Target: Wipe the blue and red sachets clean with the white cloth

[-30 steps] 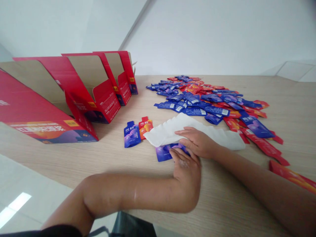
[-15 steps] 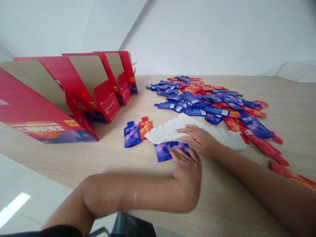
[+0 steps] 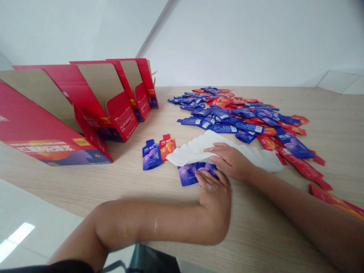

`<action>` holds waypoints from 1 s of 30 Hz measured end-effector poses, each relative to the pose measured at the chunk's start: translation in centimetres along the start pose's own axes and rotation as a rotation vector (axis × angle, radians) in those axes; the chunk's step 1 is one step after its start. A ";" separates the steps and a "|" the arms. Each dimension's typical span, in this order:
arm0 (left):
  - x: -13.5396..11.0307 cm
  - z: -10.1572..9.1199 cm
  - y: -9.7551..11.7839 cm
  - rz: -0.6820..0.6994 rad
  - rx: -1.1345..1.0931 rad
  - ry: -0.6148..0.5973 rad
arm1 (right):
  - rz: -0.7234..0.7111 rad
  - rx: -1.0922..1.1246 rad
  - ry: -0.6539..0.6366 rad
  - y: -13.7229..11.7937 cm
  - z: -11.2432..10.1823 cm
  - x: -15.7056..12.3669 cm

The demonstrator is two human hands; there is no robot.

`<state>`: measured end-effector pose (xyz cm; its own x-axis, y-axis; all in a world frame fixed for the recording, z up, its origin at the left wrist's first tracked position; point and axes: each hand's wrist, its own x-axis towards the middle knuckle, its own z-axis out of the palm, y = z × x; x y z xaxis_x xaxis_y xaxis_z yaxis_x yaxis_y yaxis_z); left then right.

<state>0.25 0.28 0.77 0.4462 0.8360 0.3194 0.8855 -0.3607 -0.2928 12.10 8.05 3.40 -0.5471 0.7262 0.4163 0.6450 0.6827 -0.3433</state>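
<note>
One white cloth (image 3: 203, 144), lengthwise left-to-right

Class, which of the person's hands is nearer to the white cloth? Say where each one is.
Right. The right hand lies over the cloth; the left hand is just on its near side, fingers on the blue pouches.

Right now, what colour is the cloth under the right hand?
Plain white; the cloth shows best in the head view.
</note>
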 end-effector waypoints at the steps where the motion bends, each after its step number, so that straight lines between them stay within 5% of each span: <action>1: 0.0 -0.1 0.0 -0.011 -0.010 0.004 | -0.013 0.010 -0.020 -0.4 0.1 0.0; 10: 0.0 0.0 0.0 0.024 0.060 -0.031 | 0.074 -0.112 -0.024 2.1 0.3 0.1; 15: 0.0 -0.1 0.0 0.026 0.092 -0.046 | 0.022 -0.031 0.060 0.2 -0.1 0.1; 22: 0.0 -0.1 0.0 0.018 0.140 -0.032 | 0.024 -0.035 -0.068 0.0 0.5 0.4; 30: -0.1 0.0 0.0 0.042 0.106 -0.048 | 0.052 -0.061 0.078 0.9 -0.3 0.0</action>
<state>0.24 0.24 0.72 0.4741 0.8405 0.2623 0.8462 -0.3525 -0.3997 12.88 8.64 3.34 -0.4700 0.7507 0.4643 0.7040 0.6361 -0.3159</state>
